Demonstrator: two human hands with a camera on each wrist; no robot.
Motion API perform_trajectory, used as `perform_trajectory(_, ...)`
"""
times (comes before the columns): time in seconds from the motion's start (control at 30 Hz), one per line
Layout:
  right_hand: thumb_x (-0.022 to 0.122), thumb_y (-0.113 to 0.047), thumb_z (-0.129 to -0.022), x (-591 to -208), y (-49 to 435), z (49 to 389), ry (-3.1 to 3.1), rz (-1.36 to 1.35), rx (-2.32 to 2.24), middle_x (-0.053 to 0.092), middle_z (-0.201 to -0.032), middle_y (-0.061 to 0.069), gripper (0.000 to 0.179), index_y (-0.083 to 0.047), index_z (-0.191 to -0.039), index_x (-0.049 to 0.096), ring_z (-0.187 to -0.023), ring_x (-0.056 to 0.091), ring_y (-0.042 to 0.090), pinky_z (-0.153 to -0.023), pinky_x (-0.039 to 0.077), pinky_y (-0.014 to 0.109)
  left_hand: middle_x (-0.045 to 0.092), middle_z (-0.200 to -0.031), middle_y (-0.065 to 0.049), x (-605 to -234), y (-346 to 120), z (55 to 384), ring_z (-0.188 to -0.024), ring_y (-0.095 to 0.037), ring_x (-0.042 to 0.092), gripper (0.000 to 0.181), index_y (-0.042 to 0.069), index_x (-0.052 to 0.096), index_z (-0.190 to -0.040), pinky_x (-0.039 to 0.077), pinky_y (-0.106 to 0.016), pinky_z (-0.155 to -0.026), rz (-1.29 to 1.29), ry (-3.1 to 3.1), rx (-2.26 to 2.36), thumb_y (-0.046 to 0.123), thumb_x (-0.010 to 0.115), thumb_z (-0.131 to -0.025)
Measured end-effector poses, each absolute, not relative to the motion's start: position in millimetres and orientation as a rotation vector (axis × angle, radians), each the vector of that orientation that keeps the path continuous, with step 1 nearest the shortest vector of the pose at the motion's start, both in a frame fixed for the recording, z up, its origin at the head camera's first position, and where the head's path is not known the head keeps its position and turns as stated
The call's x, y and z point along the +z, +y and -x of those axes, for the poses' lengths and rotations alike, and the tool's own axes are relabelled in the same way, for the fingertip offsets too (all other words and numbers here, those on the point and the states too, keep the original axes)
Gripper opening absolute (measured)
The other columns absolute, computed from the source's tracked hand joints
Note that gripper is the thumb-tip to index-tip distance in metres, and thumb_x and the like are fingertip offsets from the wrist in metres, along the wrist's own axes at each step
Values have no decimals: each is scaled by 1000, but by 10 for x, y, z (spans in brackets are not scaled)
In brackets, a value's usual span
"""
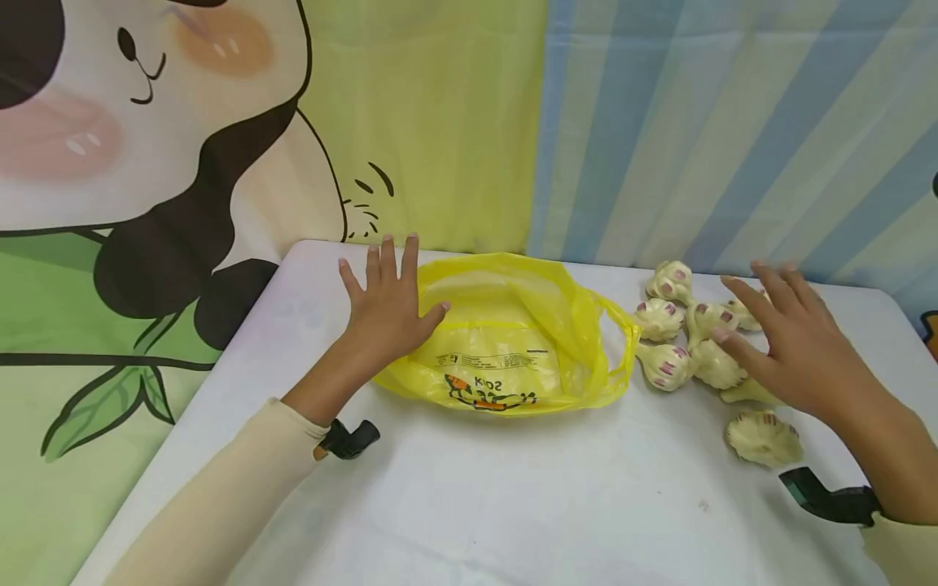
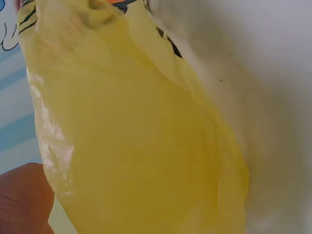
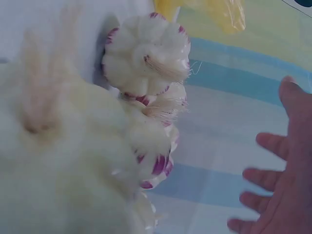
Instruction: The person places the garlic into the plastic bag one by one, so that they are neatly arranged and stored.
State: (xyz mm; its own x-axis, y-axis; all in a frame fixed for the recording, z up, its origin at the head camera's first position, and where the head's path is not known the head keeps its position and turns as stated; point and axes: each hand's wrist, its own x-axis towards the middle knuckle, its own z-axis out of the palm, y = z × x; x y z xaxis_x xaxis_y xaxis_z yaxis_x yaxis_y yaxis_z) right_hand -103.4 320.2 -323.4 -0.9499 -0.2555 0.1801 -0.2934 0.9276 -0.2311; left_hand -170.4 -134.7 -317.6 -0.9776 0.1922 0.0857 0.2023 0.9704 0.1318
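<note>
A yellow plastic bag [image 1: 506, 325] lies on its side on the white table, its handle loop toward the right. My left hand [image 1: 386, 313] is spread at the bag's left end, fingers straight; whether it touches the plastic I cannot tell. In the left wrist view the bag [image 2: 141, 131] fills most of the picture, with part of the hand [image 2: 24, 200] at the lower left. Several garlic bulbs [image 1: 663, 366] sit in a cluster right of the bag. Over their right side hovers my right hand [image 1: 806, 350], fingers apart and holding nothing; garlic [image 3: 146, 53] appears close up in the right wrist view.
One garlic bulb [image 1: 764, 438] lies nearer the front than the others. Behind the table [image 1: 469, 505] hangs a printed cloth [image 1: 440, 122] with a panda and blue stripes. A dark wrist camera [image 1: 350, 439] is strapped to the left wrist, another [image 1: 828, 496] to the right.
</note>
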Motion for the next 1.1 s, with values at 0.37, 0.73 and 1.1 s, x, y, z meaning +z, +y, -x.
perform_trajectory(0.37, 77, 4, -78, -3405, 3197, 776, -2646, -626, 801, 62, -124, 0, 51, -7, -126, 64, -117, 49, -2, -90, 39, 10, 14, -155, -28, -3273, -1578, 1644, -141, -45, 14, 95, 4, 6, -155, -8, -70, -102, 232, -2947, -580, 44, 63, -91)
perform_trajectory(0.73, 67, 14, -84, -3564, 3355, 510, -2667, -510, 1070, 58, -122, -15, 46, -4, -125, 62, -115, 48, -8, -87, 35, 3, 29, -153, -22, -3347, -1733, 1661, -138, -41, 27, 88, 4, 15, -155, 1, -67, -107, 115, -2900, -787, 34, 67, -91)
perform_trajectory(1.1, 61, 19, -86, -3724, 3525, 252, -2631, -402, 1170, 60, -118, -12, 42, 3, -124, 60, -113, 51, -4, -88, 37, 6, 44, -145, -19, -3412, -1933, 1687, -133, -37, 39, 67, 8, 37, -149, 33, -54, -104, -18, -2962, -1227, 44, 56, -97)
